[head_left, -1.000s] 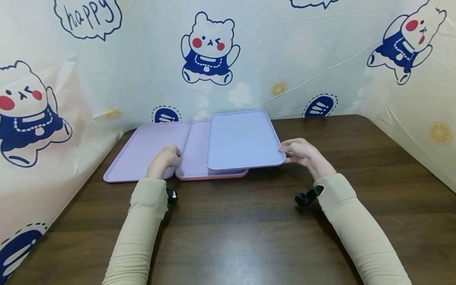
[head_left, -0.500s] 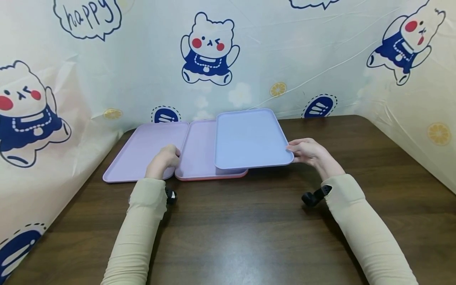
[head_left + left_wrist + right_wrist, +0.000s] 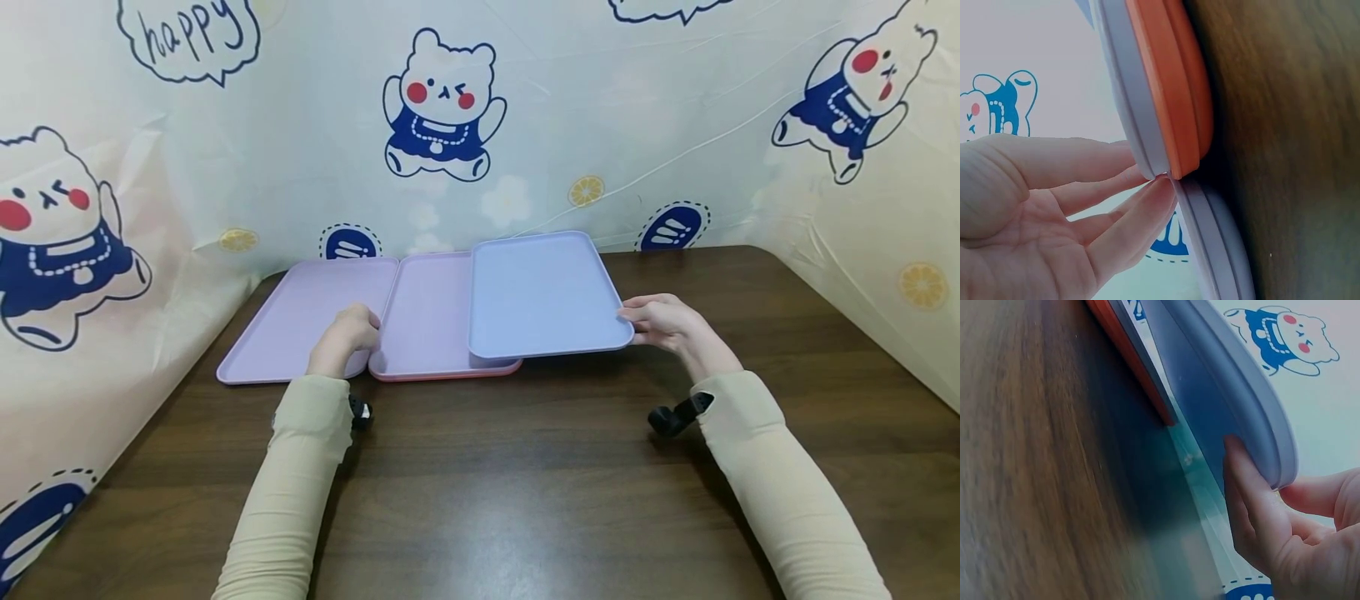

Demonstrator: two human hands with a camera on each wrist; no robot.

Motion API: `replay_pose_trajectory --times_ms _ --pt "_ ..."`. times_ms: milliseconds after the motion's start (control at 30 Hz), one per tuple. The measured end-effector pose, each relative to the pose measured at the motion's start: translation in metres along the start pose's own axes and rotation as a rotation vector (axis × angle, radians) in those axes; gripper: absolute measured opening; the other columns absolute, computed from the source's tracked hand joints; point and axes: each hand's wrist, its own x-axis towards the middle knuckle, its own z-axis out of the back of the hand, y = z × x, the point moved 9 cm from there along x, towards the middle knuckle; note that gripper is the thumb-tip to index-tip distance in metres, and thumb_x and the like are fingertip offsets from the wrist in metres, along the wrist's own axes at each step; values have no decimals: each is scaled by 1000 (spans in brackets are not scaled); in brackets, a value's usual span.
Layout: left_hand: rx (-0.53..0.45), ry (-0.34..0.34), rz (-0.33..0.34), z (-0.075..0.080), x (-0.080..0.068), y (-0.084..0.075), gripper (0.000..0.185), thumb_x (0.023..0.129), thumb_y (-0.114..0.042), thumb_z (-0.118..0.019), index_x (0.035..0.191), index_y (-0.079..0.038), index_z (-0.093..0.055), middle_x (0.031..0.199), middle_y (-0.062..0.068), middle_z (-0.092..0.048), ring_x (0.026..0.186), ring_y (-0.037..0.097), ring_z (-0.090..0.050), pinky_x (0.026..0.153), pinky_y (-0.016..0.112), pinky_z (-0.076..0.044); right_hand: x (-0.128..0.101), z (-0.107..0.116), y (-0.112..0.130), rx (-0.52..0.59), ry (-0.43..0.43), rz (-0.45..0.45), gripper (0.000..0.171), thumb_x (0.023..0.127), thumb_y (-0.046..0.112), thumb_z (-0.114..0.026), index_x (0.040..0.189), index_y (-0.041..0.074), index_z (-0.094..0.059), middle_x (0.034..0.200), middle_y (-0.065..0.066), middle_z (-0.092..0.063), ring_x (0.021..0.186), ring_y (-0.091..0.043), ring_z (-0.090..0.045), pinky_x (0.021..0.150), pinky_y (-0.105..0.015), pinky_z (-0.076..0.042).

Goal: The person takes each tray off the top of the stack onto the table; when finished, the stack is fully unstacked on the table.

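Left wrist view. The left hand (image 3: 1035, 212) lies palm-up at the lower left of the orange tray (image 3: 1175, 94), its fingers (image 3: 1138, 212) nearly straight. The fingertips touch the spot where the orange tray's rounded corner meets a pale lilac tray (image 3: 1132, 94) stacked against it on the hand's side. A second pale lilac tray (image 3: 1210, 244) runs on below the orange tray's corner, its rim just beside the fingertips. On the far side of the orange tray from the hand lies the dark wooden table (image 3: 1291, 150). Behind the hand, away from the orange tray, hangs a pale backdrop (image 3: 1035, 37) printed with a blue cartoon bear (image 3: 997, 103)
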Motion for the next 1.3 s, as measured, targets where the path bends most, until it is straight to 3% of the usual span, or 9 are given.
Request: replay_pose_trajectory --times_ms 567,867,1100,1300 --pt "-14 -36 3 3 -5 -4 41 84 -10 -55 117 13 -55 123 30 -55 112 38 -51 97 47 -45 -6 26 -4 -4 -18 -15 55 94 4 -49 142 -7 -24 79 9 -64 76 -5 -61 71 -23 -56" --pt "-5 -47 -1 5 -6 -6 39 85 -11 -55 115 13 -56 120 30 -55 109 36 -53 95 46 -46 -9 39 -3 27 -29 -24 43 93 4 -53 133 -2 -37 80 7 -66 76 -7 -63 71 -24 -56" --pt "-3 -31 12 3 -4 -4 40 87 -12 -53 117 13 -54 121 30 -55 111 37 -53 96 46 -46 -12 47 -4 17 -33 -30 54 93 7 -54 140 -3 -29 80 9 -65 76 -6 -62 72 -23 -56" --pt "2 -30 17 3 -4 -3 40 87 -13 -52 118 13 -54 122 29 -54 114 38 -52 98 47 -45 -13 57 -4 42 -22 -21 39 94 6 -52 130 1 -38 80 8 -65 75 -6 -62 70 -22 -55"
